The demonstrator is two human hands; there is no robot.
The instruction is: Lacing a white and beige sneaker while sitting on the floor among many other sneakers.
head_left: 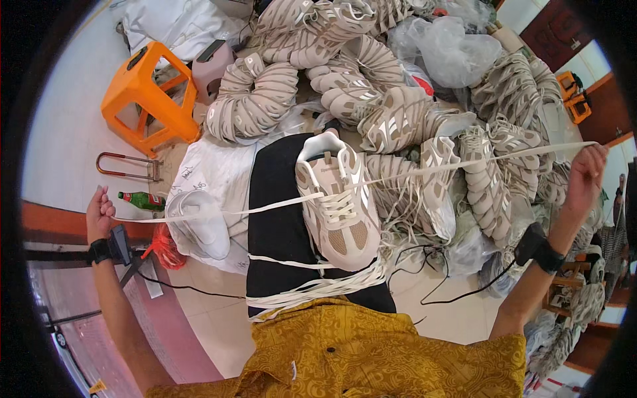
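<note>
— Left hand [99,213], what is it doing at the left edge of the frame?

— Curled into a fist, gripping one end of a flat cream shoelace [265,207]. A black wrist strap sits just below it.

— And the right hand [585,174]?

— Far over at the right edge, raised, fingers pinched shut on the other end of that lace. It wears a black wrist strap too. The 2 hands are well apart, so the lace runs taut across most of the frame.

— Where does the lace pass?

— Through the eyelets of a beige sneaker [337,200] at the centre, which rests toe-down on the person's black-trousered lap [279,225].

— Anything else on the lap?

— A loose bundle of cream laces [318,286] just below the sneaker, above the yellow patterned shirt [371,358].

— Around it?

— A big heap of matching sneakers [398,113] fills the upper centre and right. An orange plastic stool [147,96] stands at upper left, a green glass bottle [141,199] lies near the left hand, and what looks like a white sneaker [202,222] sits just beside the lap, though it is partly wrapped.
</note>
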